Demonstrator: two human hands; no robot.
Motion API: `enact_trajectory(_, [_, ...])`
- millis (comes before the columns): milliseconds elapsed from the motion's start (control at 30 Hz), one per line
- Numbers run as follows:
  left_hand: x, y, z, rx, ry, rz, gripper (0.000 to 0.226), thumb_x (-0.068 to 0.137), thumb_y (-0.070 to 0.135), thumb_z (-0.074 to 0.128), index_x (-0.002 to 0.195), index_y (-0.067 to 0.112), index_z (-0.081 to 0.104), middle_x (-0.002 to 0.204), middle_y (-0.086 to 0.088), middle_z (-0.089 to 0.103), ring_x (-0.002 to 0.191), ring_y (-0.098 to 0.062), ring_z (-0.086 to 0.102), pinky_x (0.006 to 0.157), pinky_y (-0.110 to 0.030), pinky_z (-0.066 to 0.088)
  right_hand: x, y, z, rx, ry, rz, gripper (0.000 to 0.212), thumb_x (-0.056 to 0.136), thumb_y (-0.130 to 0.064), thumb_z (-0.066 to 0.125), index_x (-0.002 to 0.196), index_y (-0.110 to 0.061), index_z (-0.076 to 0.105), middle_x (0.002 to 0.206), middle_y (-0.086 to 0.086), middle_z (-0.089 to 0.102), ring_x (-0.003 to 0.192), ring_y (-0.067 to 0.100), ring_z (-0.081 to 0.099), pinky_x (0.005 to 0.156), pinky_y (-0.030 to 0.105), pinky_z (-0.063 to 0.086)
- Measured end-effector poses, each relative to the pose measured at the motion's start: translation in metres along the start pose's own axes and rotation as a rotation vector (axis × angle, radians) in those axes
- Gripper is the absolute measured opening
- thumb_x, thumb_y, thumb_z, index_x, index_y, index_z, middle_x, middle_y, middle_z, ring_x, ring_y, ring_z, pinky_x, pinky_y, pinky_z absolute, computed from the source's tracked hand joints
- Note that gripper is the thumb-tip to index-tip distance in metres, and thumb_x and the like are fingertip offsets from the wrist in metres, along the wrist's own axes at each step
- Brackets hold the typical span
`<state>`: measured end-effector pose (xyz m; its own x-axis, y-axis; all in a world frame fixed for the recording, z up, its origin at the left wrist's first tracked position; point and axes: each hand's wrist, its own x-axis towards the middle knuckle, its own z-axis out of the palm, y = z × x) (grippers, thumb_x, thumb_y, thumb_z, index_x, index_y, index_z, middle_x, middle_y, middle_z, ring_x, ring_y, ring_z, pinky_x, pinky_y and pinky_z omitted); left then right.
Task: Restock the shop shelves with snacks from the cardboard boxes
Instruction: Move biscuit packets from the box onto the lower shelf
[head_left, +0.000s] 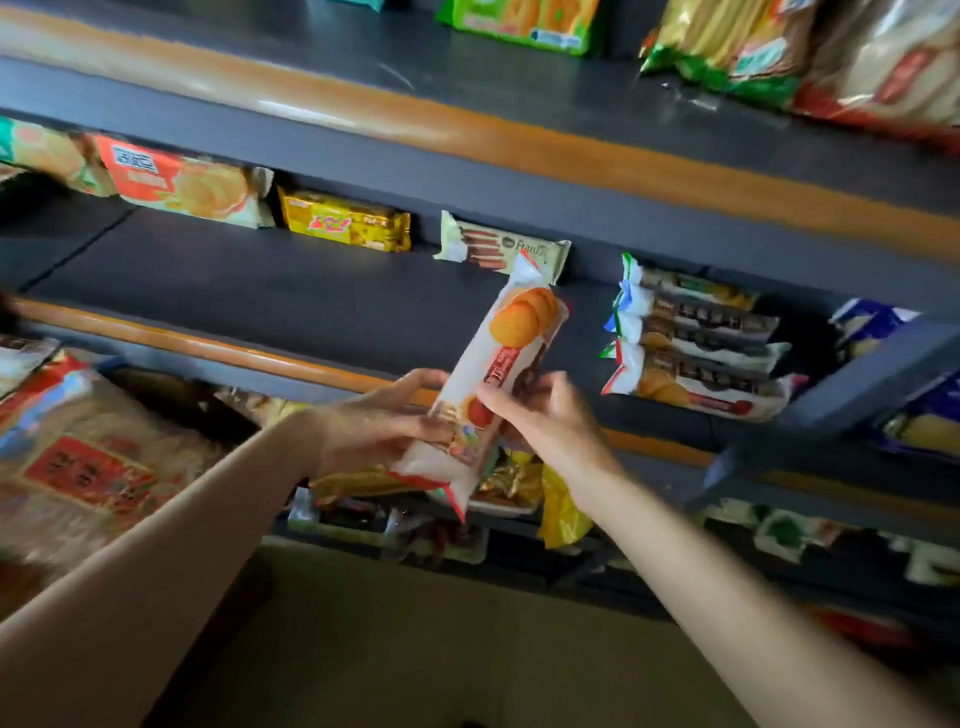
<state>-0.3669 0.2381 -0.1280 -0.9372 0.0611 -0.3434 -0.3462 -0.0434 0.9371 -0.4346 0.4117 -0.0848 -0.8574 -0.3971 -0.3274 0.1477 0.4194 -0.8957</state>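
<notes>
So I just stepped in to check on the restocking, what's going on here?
A person is standing at the shop shelves holding one long white biscuit pack in both hands, the left hand at its lower side and the right hand pinching its other edge. The pack is in the air in front of the middle shelf, not yet set down. A stack of similar white packs already lies on that shelf to the right.

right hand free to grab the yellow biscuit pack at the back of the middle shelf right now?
Probably not as things stand. The right hand is gripping the white biscuit pack together with the left hand, and the yellow biscuit pack sits deep on the shelf, off to the left. The dark shelf surface before it is bare.
</notes>
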Motion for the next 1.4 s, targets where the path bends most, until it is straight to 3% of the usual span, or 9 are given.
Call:
enact_trajectory(67, [0.012, 0.014, 0.028, -0.041, -0.062, -0.001, 0.06, 0.066, 0.017, 0.074, 0.118, 0.027, 0.045, 0.101, -0.004, 0.068, 0.091, -0.018, 0.066, 0.077, -0.031, 0.055, 0.005, -0.001, -0.015, -0.111, 0.101, -0.037, 0.063, 0.061, -0.052, 0.077, 0.106, -0.014, 0.054, 0.108, 0.0, 0.066, 0.099, 0.017, 0.062, 0.083, 0.03, 0.049])
enact_trajectory(200, [0.033, 0.021, 0.05, 0.017, -0.078, -0.005, 0.07, 0.055, 0.042, 0.082, 0.117, 0.031, 0.052, 0.113, 0.002, 0.067, 0.107, -0.014, 0.062, 0.092, -0.035, 0.047, 0.032, -0.013, -0.062, -0.413, 0.141, -0.052, 0.067, 0.071, -0.039, 0.076, 0.126, -0.014, 0.045, 0.126, 0.005, 0.057, 0.112, 0.024, 0.055, 0.09, 0.032, 0.046])
enact_trajectory(300, [0.061, 0.026, 0.051, 0.02, 0.168, 0.11, 0.037, 0.073, 0.022, 0.072, 0.106, 0.026, 0.057, 0.11, -0.002, 0.064, 0.102, -0.019, 0.061, 0.092, -0.037, 0.046, 0.056, -0.019, -0.092, -0.727, 0.219, -0.17, 0.082, 0.073, -0.034, 0.075, 0.139, -0.015, 0.03, 0.138, 0.008, 0.045, 0.122, 0.029, 0.047, 0.092, 0.035, 0.042])
enact_trajectory(433, [0.125, 0.047, 0.068, -0.052, 0.523, 0.28, 0.046, 0.084, 0.01, 0.063, 0.127, 0.014, 0.045, 0.118, -0.003, 0.053, 0.084, -0.015, 0.058, 0.069, -0.025, 0.045, 0.09, -0.008, -0.113, -1.091, 0.389, -0.412, 0.074, 0.073, -0.021, 0.076, 0.133, -0.015, 0.032, 0.129, 0.011, 0.043, 0.116, 0.036, 0.047, 0.085, 0.041, 0.043])
enact_trajectory(633, [0.201, 0.046, 0.083, 0.247, 0.53, 0.379, 0.076, 0.078, 0.013, 0.065, 0.143, 0.017, 0.024, 0.131, -0.01, 0.049, 0.12, -0.031, 0.05, 0.094, -0.04, 0.046, 0.148, 0.015, -0.155, -1.413, 0.639, -0.408, 0.064, 0.082, 0.006, 0.057, 0.138, -0.012, 0.031, 0.138, 0.01, 0.033, 0.122, 0.036, 0.036, 0.092, 0.047, 0.04])
enact_trajectory(900, [0.287, 0.061, 0.121, 0.512, 0.342, 0.441, 0.062, 0.089, 0.012, 0.053, 0.145, 0.021, 0.027, 0.138, -0.009, 0.045, 0.124, -0.024, 0.046, 0.09, -0.023, 0.038, 0.208, 0.044, -0.201, -1.306, 0.854, -0.306, 0.077, 0.072, 0.016, 0.056, 0.137, -0.016, 0.031, 0.14, 0.009, 0.03, 0.124, 0.036, 0.039, 0.098, 0.048, 0.039])
enact_trajectory(1100, [0.302, 0.058, 0.124, 0.524, 0.3, 0.42, 0.063, 0.091, 0.014, 0.052, 0.146, 0.022, 0.022, 0.142, -0.006, 0.042, 0.125, -0.024, 0.045, 0.089, -0.023, 0.039, 0.226, 0.043, -0.201, -1.203, 0.767, -0.274, 0.083, 0.077, 0.015, 0.057, 0.144, -0.016, 0.021, 0.149, 0.008, 0.019, 0.133, 0.034, 0.027, 0.104, 0.044, 0.034])
enact_trajectory(1233, [0.289, 0.06, 0.119, 0.56, 0.429, 0.415, 0.05, 0.089, 0.011, 0.05, 0.138, 0.015, 0.039, 0.133, -0.009, 0.051, 0.121, -0.027, 0.049, 0.088, -0.026, 0.04, 0.217, 0.036, -0.195, -1.171, 0.69, -0.26, 0.092, 0.079, 0.016, 0.055, 0.15, -0.019, 0.008, 0.157, 0.006, 0.004, 0.144, 0.031, 0.003, 0.116, 0.042, 0.008])
enact_trajectory(1400, [0.236, 0.049, 0.103, 0.561, 0.634, 0.486, 0.044, 0.085, 0.008, 0.049, 0.13, 0.01, 0.049, 0.127, -0.011, 0.054, 0.117, -0.029, 0.05, 0.093, -0.028, 0.035, 0.186, 0.039, -0.149, -0.926, 0.596, -0.52, 0.076, 0.078, 0.017, 0.049, 0.145, -0.011, 0.028, 0.155, 0.01, 0.017, 0.142, 0.027, 0.019, 0.116, 0.035, 0.019])
